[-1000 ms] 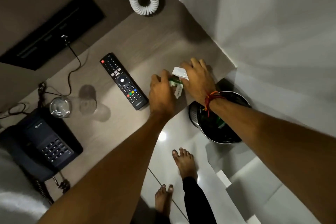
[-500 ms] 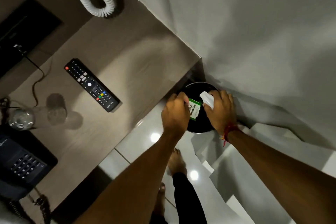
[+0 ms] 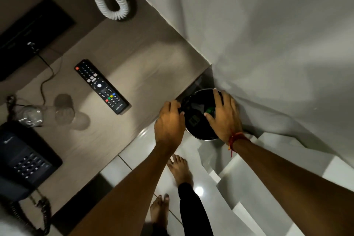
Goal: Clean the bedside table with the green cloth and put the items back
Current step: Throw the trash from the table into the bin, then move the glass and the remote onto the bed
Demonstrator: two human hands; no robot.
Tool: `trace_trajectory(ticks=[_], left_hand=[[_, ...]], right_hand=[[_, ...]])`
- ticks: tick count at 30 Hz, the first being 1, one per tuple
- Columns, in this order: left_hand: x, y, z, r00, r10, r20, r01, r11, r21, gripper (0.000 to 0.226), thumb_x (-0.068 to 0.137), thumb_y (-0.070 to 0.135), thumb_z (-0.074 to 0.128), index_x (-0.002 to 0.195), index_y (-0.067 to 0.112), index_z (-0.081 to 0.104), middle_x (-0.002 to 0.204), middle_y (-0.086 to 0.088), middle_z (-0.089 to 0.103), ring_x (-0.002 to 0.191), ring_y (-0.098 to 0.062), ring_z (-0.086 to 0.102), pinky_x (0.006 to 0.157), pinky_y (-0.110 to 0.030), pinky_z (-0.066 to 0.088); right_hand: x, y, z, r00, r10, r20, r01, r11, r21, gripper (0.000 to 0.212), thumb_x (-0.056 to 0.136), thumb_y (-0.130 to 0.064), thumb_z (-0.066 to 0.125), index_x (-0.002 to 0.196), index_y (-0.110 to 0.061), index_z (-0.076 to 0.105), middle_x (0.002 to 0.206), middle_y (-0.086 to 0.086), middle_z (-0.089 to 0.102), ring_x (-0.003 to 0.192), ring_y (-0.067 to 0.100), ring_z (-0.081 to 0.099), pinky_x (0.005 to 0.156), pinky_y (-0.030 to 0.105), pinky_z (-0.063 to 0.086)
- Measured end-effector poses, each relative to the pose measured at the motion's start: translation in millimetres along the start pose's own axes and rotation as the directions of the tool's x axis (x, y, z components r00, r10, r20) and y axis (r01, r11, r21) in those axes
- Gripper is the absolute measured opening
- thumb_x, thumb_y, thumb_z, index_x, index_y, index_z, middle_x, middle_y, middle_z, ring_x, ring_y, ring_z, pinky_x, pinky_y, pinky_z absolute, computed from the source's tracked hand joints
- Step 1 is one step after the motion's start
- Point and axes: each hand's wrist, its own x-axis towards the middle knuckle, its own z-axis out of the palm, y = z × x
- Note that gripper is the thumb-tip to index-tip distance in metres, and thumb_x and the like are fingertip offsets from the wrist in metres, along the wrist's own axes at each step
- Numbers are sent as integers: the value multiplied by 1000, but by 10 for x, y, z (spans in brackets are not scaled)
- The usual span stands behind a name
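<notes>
The wooden bedside table (image 3: 145, 59) carries a black remote (image 3: 101, 86), an upright clear glass (image 3: 30, 115) and a dark telephone (image 3: 23, 161). Both of my hands hover over a round black waste bin (image 3: 203, 137) on the floor off the table's right corner. My left hand (image 3: 168, 122) is at the bin's left rim, its fingers loosely bent and empty. Over the bin's right side my right hand (image 3: 225, 117) is spread flat, holding nothing. A green scrap (image 3: 209, 110) lies inside the bin. No green cloth is in view.
A white coiled cord (image 3: 109, 0) hangs over the table's back edge. A black wall panel (image 3: 32, 30) with a plugged cable sits at the left. White bedding (image 3: 268, 44) borders the table and bin on the right. My bare feet (image 3: 180, 168) stand on glossy tiles.
My hands carried a green-and-white wrapper and white paper off the table's right corner to the bin. They let go of both, and now the hands are empty above it.
</notes>
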Motion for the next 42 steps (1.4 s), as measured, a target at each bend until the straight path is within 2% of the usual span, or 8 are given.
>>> trace_trajectory(ticks=[5,11,15,19,24,35,39,42], left_hand=[[-46,-296,-610,982,-78,-172,74,997,-33,29,103,35,55,127,20,50,127,-6,59,110,-29,64,85,-50,59],[-261,-960,-1187,873,-344,-346,289,936,-204,39,97,28,66,130,14,51,125,-7,58,112,-25,60,89,-41,57],[-437,-1361,-1393,696,-635,-334,428,741,-517,42,91,28,71,126,19,50,123,-2,55,114,-24,59,97,-46,56],[-373,-1732,-1717,488,-817,-309,415,528,-741,60,80,21,85,127,14,50,122,2,50,113,-16,55,107,-39,51],[-58,-2073,-1917,480,-800,-360,368,556,-745,89,62,21,97,136,9,50,136,-10,56,127,-25,57,112,-40,48],[-439,-2172,-2182,504,-754,-422,341,622,-705,74,68,40,92,131,15,62,127,-4,71,113,-18,67,92,-22,50],[-1135,-2327,-2643,457,-752,-475,264,624,-736,78,63,49,90,129,16,63,122,-2,71,107,-14,66,93,-23,52],[-1875,-2514,-3100,353,-770,-532,159,609,-777,72,57,57,84,120,28,63,114,6,71,100,-9,69,91,-30,59]], right_hand=[[29,-754,-174,983,-183,12,183,983,11,95,90,-46,68,162,-18,12,168,16,18,152,38,25,120,52,35],[39,-2066,-195,894,-447,18,446,894,44,98,88,-49,69,161,-15,13,168,12,18,151,33,26,121,46,33],[57,-2737,-35,884,-466,39,464,884,55,94,86,-49,70,157,-9,23,155,15,38,139,33,39,112,44,40],[187,-3220,175,910,-414,24,413,910,25,86,84,-47,71,149,-4,35,140,16,49,127,35,49,101,44,47],[432,-3494,311,941,-334,54,338,938,-78,71,85,-43,74,135,0,49,135,16,50,124,35,52,96,45,51],[1,-3665,228,941,-336,42,339,933,-119,60,81,-35,79,126,-2,58,130,16,52,113,35,59,87,45,57],[-654,-4144,61,904,-427,35,427,904,-19,56,80,-34,78,123,-4,58,128,14,52,109,34,61,83,45,59],[-1360,-4653,26,838,-542,58,537,840,80,50,81,-37,77,119,-9,61,124,11,54,104,31,61,81,45,58]])
